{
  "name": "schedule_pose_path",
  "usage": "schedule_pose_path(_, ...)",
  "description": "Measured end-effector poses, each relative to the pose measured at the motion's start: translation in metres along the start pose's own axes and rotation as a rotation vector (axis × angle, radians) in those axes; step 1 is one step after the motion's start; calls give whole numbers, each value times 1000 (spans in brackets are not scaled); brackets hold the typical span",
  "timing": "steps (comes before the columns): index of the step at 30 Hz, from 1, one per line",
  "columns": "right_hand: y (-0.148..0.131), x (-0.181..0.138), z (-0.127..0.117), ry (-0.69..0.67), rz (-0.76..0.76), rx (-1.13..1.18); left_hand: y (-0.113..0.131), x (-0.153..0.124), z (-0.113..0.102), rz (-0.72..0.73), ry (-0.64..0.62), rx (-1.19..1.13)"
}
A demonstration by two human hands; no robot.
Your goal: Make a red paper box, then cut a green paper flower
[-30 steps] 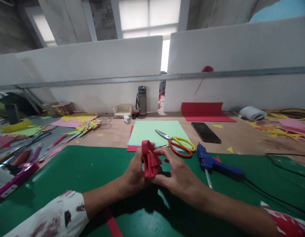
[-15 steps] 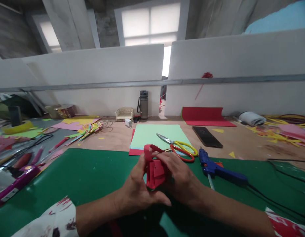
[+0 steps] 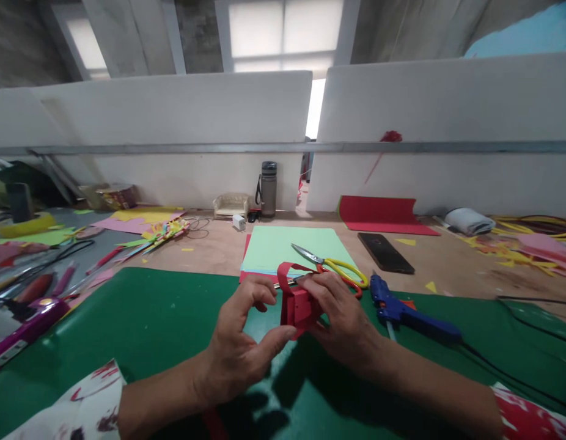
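A small folded red paper piece with a looped strip on top, like a little paper basket (image 3: pixel 304 308), is held above the green mat (image 3: pixel 154 324). My right hand (image 3: pixel 340 311) grips it from the right side, fingers curled around its far edge. My left hand (image 3: pixel 246 339) is at its left, thumb and fingers spread apart in a C shape; the thumb tip is close to the lower left edge, and I cannot tell whether it touches. Just behind lie scissors (image 3: pixel 340 267) with yellow and orange handles, on a stack of pale green paper (image 3: pixel 269 247).
A blue glue gun (image 3: pixel 411 318) lies right of my right hand, its cord trailing rightward. Beyond it is a black phone (image 3: pixel 386 252). A grey bottle (image 3: pixel 268 190) and a folded red sheet (image 3: pixel 384 214) stand along the white partition. Paper scraps and tools crowd the left.
My left hand has let go of the red paper basket and moved left, opening its fingers. The basket has shifted slightly right and turned in my right hand.
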State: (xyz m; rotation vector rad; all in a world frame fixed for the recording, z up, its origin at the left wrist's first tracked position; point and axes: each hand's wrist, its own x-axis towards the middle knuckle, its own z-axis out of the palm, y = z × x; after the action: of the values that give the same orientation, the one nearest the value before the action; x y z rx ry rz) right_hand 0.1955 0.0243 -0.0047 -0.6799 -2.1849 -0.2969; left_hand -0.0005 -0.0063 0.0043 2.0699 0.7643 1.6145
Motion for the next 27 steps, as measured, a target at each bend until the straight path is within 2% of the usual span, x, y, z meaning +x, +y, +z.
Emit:
schedule_pose_path(8, -1, -1, 3, 18, 3, 84, 2, 2, -3, 86, -108, -8)
schedule_pose_path(13, 0, -5, 5, -14, 14, 199, -1, 3, -3, 48, -162, -65)
schedule_pose_path(17, 0, -6, 5, -86, 6, 343, -2, 7, -4, 2, -184, -76)
schedule_pose_path(21, -2, -4, 1, -217, 68, 493, 1, 11, -6, -32, -166, -41)
schedule_pose_path(27, -4, -1, -2, -312, 170, 547, 4, 12, -8, -74, -149, 30)
